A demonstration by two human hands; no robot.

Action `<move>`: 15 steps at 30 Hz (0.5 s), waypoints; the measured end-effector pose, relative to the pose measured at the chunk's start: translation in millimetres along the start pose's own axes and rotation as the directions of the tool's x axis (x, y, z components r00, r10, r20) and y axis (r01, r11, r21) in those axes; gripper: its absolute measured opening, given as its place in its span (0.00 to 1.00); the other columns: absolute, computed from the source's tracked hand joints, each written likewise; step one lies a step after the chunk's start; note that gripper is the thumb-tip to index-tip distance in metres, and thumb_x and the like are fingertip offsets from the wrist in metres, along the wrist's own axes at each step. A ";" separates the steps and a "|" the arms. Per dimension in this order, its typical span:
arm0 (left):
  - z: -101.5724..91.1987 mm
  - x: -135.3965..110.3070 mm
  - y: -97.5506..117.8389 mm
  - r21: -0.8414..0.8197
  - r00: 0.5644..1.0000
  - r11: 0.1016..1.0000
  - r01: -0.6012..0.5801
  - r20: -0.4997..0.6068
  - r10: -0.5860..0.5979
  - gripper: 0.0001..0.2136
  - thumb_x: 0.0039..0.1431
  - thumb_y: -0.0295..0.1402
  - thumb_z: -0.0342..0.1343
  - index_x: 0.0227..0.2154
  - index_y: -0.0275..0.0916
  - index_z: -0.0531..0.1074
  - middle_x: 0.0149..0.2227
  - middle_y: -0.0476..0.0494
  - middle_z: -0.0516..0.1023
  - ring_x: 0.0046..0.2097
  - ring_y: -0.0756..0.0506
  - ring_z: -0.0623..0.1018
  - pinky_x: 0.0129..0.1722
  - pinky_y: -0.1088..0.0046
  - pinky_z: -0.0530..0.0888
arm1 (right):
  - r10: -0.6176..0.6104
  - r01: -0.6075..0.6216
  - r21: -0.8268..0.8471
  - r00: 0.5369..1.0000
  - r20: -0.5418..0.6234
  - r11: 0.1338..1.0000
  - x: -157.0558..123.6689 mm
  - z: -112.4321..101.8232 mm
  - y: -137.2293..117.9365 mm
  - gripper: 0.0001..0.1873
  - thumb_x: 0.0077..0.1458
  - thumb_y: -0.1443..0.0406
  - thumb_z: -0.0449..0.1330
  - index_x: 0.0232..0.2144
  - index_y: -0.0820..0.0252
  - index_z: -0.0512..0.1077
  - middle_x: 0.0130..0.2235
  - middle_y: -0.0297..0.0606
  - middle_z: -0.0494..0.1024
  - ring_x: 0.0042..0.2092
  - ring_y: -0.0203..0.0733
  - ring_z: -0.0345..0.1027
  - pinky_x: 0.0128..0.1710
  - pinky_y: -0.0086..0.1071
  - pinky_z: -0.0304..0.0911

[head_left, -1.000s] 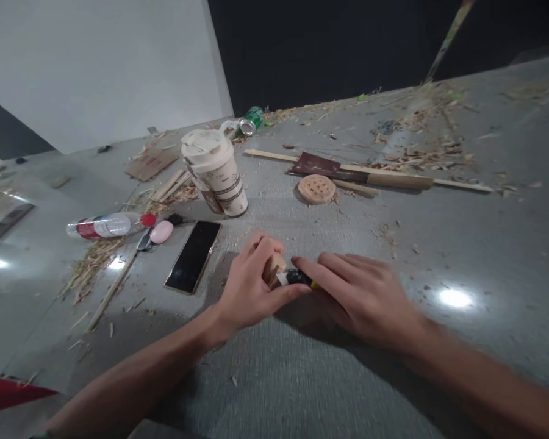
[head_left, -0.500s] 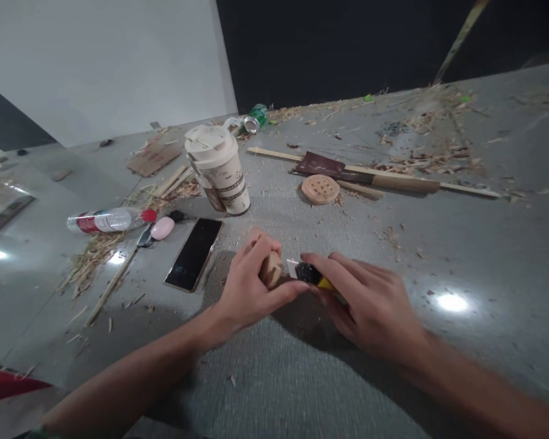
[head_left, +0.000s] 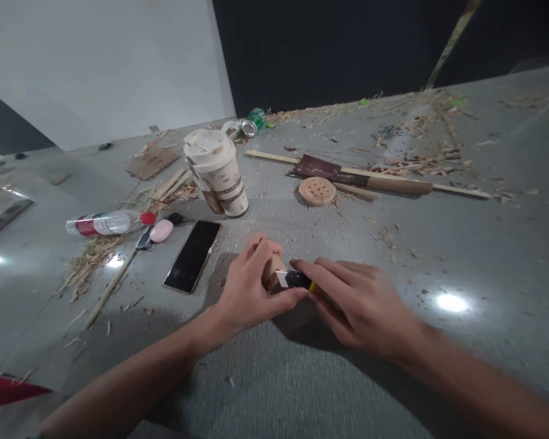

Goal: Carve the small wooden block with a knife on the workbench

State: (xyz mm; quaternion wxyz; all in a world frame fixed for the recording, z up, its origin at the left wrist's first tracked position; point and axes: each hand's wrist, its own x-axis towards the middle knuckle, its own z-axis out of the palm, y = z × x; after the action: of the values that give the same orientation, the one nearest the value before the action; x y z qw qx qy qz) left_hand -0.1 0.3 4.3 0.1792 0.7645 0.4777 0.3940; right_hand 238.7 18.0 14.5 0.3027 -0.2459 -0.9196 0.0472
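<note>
A small piece of wood point(head_left: 273, 270) is gripped in my left hand point(head_left: 246, 283), the fingers wrapped round its far side. My right hand point(head_left: 359, 299) is closed on a black and yellow utility knife point(head_left: 297, 279), with a short blade out toward the left. The blade lies at the wood's right side and seems to touch it. My left thumb reaches across below the knife, its tip close to my right fingers. Most of the knife's yellow handle is hidden under my right hand.
Left of my hands lies a phone point(head_left: 193, 256); behind it stands a lidded paper cup point(head_left: 217, 174). A plastic bottle point(head_left: 105, 224) lies further left. Beyond my hands are a round wooden disc point(head_left: 317, 191) and a sheathed knife point(head_left: 370, 180). A green can point(head_left: 253, 122) lies at the back.
My right hand has moved left with the utility knife, bringing the blade from a small gap up to the wood. My left hand has stayed nearly in place.
</note>
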 end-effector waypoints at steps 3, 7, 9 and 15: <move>-0.3 -1.0 0.6 0.010 1.000 1.000 -0.007 0.022 0.006 0.24 0.67 0.59 0.64 0.42 0.45 0.65 0.40 0.48 0.68 0.37 0.44 0.71 0.35 0.66 0.68 | -0.029 0.028 0.030 0.999 0.029 0.999 -1.1 -0.9 2.6 0.14 0.79 0.64 0.50 0.60 0.61 0.68 0.43 0.39 0.85 0.34 0.41 0.77 0.32 0.37 0.66; -1.0 -1.4 1.2 0.025 0.999 1.000 -0.013 0.035 0.012 0.24 0.68 0.60 0.62 0.42 0.44 0.66 0.40 0.48 0.68 0.37 0.45 0.72 0.34 0.67 0.67 | -0.048 0.046 0.044 0.998 0.039 0.998 -1.2 -0.7 4.0 0.14 0.80 0.63 0.50 0.60 0.61 0.68 0.44 0.40 0.85 0.35 0.41 0.77 0.31 0.37 0.65; -1.5 -1.0 0.9 0.016 0.999 1.000 -0.015 0.030 0.015 0.24 0.68 0.60 0.62 0.42 0.44 0.66 0.40 0.47 0.69 0.37 0.45 0.72 0.34 0.67 0.68 | -0.045 0.045 0.020 0.999 0.023 0.999 -0.4 0.1 3.2 0.14 0.80 0.64 0.50 0.61 0.62 0.68 0.43 0.40 0.85 0.34 0.41 0.77 0.30 0.37 0.64; -2.5 -0.8 1.6 -0.001 1.000 1.000 0.010 -0.016 -0.010 0.20 0.71 0.54 0.64 0.42 0.43 0.70 0.40 0.48 0.69 0.37 0.46 0.72 0.34 0.68 0.68 | -0.007 0.001 -0.128 0.999 -0.047 0.992 0.8 3.5 -0.7 0.14 0.81 0.64 0.49 0.59 0.61 0.69 0.37 0.34 0.82 0.31 0.40 0.76 0.29 0.37 0.63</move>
State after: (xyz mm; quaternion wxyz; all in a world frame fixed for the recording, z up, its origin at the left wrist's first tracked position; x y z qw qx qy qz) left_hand -1.2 -1.4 6.5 0.1777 0.7589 0.4829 0.3991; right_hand 235.8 18.0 12.3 0.3081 -0.2641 -0.9138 -0.0181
